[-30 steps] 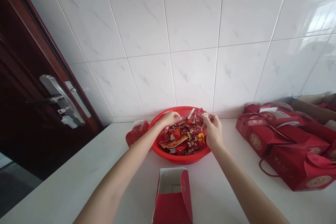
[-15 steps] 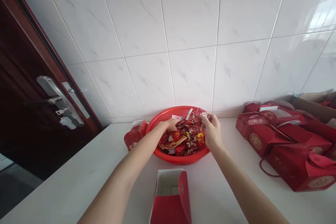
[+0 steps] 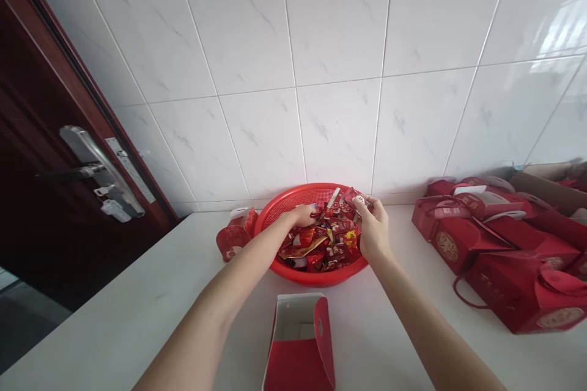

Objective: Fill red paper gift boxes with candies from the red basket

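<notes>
A red plastic basket (image 3: 316, 279) full of wrapped sweets (image 3: 337, 253) stands against the tiled wall. Over its left side, my left hand (image 3: 302, 215) is closed, fingers down among the wrappers. A small pale-bluish piece shows at its fingertips, too small to name. At the basket's right rim, my right hand (image 3: 373, 229) pinches a red sweet packet (image 3: 352, 196) and a white round piece (image 3: 359, 201) between thumb and fingers. Nearer to me, an open red gift box (image 3: 298, 363) with a white inside sits on the white counter.
To the right, several closed red gift boxes (image 3: 518, 287) with cord handles are piled up. Behind them is a brown carton (image 3: 545, 186). Another red box (image 3: 236, 235) touches the basket's left side. A dark wooden door (image 3: 41, 134) with a metal handle is at the left.
My left hand has shifted slightly, and the pale piece at its fingertips now shows bluish instead of pink. The right hand still holds its red packet. The view has tilted a little.
</notes>
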A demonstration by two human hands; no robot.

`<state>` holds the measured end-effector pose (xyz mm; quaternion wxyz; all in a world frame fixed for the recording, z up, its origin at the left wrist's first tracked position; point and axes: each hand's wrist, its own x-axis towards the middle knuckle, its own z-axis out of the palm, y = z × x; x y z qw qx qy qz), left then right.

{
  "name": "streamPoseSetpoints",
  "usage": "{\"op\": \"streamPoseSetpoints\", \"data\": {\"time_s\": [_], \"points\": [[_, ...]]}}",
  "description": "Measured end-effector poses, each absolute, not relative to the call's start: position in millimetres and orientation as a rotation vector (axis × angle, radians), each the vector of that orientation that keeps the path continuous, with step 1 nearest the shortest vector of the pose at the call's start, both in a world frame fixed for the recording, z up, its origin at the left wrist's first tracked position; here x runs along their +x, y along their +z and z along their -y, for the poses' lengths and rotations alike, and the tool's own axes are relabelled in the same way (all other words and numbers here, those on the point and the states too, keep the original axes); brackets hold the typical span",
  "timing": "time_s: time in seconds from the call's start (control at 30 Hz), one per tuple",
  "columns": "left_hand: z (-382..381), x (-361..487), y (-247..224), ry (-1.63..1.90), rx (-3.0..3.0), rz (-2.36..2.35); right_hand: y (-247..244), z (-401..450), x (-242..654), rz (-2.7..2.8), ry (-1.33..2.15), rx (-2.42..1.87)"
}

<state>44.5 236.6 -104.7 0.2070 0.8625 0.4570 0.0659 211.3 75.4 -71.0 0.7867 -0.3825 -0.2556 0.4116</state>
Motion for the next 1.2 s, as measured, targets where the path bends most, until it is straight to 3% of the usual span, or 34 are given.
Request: {"op": "streamPoseSetpoints", "data": {"time_s": [0.73, 1.2], "points": [[-219.9, 46.5, -57.6, 0.748, 1.902, -0.965, -73.3, -77.5, 212.2, 0.569, 0.876, -0.847], [-213.8, 46.1, -71.0, 0.445, 2.288, -1.259, -71.9, -78.3, 211.4, 0.454, 0.766, -0.812]]}}
